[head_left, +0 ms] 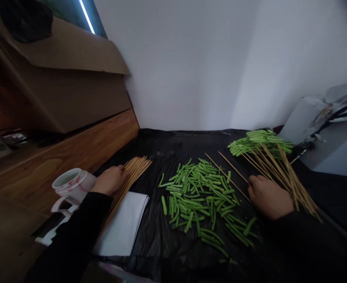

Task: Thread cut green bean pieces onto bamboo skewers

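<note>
My left hand (pixel 111 181) is closed over a thick bundle of thin bamboo skewers (pixel 138 167), fingers curled on its upper part. Under the lower part of the bundle is a folded white cloth or paper (pixel 124 228). My right hand (pixel 269 196) is closed, with two bamboo skewers (pixel 229 179) pointing from it toward the loose cut green beans (pixel 194 182). These beans lie spread between both hands. Just beyond my right hand, threaded green beans (pixel 259 142) are piled, their skewer ends (pixel 291 177) fanning back toward me.
A black plastic sheet (pixel 158 147) covers the work surface. On the left stand a white mug with red marks (pixel 76 182), a wooden board edge (pixel 111 137) and a large cardboard box (pixel 82 90). A white wall rises behind. Pale boxes and a dark cable (pixel 344 112) are at right.
</note>
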`<action>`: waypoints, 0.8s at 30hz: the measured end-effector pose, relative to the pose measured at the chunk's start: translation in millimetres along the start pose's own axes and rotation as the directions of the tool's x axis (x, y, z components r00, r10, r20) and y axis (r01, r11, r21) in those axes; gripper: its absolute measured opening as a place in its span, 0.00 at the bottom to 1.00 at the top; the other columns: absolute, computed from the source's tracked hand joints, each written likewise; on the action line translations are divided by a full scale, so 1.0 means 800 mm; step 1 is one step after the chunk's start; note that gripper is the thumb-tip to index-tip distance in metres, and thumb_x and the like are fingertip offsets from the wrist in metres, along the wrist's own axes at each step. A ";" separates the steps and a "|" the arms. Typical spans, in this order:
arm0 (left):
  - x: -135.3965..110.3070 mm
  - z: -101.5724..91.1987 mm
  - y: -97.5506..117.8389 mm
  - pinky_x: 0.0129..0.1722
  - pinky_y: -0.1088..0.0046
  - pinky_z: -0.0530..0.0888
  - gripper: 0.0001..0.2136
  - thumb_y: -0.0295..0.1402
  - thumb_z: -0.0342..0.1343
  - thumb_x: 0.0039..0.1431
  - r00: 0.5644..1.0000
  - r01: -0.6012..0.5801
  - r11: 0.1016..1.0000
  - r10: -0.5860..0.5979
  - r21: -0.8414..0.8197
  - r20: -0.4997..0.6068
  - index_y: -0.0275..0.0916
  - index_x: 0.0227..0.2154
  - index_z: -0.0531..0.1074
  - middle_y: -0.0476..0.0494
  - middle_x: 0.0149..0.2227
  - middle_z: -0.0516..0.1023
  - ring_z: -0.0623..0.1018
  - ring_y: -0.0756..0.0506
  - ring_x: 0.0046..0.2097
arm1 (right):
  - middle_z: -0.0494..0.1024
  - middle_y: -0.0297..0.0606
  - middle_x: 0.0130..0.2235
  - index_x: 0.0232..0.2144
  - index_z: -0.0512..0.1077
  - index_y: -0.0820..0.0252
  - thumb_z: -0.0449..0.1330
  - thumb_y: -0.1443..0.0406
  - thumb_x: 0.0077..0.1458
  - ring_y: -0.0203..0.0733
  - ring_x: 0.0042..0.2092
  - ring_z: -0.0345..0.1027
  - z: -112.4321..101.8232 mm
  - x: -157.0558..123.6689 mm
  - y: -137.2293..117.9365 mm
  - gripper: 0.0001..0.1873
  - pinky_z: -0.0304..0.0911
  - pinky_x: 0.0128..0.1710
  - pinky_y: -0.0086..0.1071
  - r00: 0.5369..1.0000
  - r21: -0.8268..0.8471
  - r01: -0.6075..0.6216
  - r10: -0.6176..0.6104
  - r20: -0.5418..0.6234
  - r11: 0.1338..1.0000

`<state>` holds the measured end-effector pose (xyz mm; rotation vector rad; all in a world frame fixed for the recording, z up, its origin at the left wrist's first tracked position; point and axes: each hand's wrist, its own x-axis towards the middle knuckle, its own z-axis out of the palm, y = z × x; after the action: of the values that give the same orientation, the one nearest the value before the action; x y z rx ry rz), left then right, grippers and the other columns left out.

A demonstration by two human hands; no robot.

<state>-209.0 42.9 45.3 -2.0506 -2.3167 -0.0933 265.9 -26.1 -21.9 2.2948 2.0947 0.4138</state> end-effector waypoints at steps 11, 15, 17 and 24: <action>0.001 0.009 -0.013 0.33 0.70 0.67 0.11 0.42 0.57 0.44 0.995 -0.037 0.985 0.051 -0.167 0.081 0.41 0.26 0.75 0.42 0.32 0.80 0.77 0.40 0.37 | 0.71 0.38 0.33 0.29 0.65 0.59 0.47 0.66 0.59 0.41 0.32 0.70 -0.001 0.000 -0.001 0.09 0.43 0.25 0.34 1.000 0.015 0.008 -0.008 0.001 1.000; 0.007 0.015 -0.016 0.32 0.71 0.68 0.11 0.41 0.59 0.40 0.999 -0.005 0.983 0.013 -0.181 0.043 0.41 0.27 0.74 0.42 0.32 0.80 0.78 0.40 0.37 | 0.71 0.38 0.33 0.29 0.65 0.59 0.48 0.66 0.59 0.41 0.33 0.70 0.000 0.000 -0.001 0.08 0.43 0.24 0.33 1.000 0.006 0.007 -0.007 0.010 1.000; 0.009 0.016 -0.017 0.32 0.71 0.68 0.10 0.41 0.60 0.40 0.999 -0.010 0.975 0.020 -0.221 0.046 0.41 0.26 0.74 0.43 0.31 0.80 0.78 0.41 0.35 | 0.71 0.38 0.33 0.29 0.65 0.59 0.48 0.66 0.59 0.41 0.33 0.70 0.001 0.001 0.000 0.08 0.43 0.24 0.33 1.000 0.008 0.012 -0.012 0.019 1.000; 0.011 0.015 -0.020 0.30 0.72 0.67 0.09 0.42 0.60 0.37 0.996 0.006 0.940 0.026 -0.340 0.090 0.42 0.21 0.74 0.46 0.26 0.79 0.76 0.43 0.31 | 0.72 0.39 0.33 0.30 0.66 0.60 0.48 0.66 0.58 0.41 0.33 0.71 0.000 0.002 0.000 0.09 0.42 0.24 0.34 1.000 0.015 0.011 -0.011 0.021 1.000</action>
<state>-226.3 50.9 34.1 -2.2616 -2.4937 -0.4369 266.0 -24.7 -21.7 2.2843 2.1066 0.3727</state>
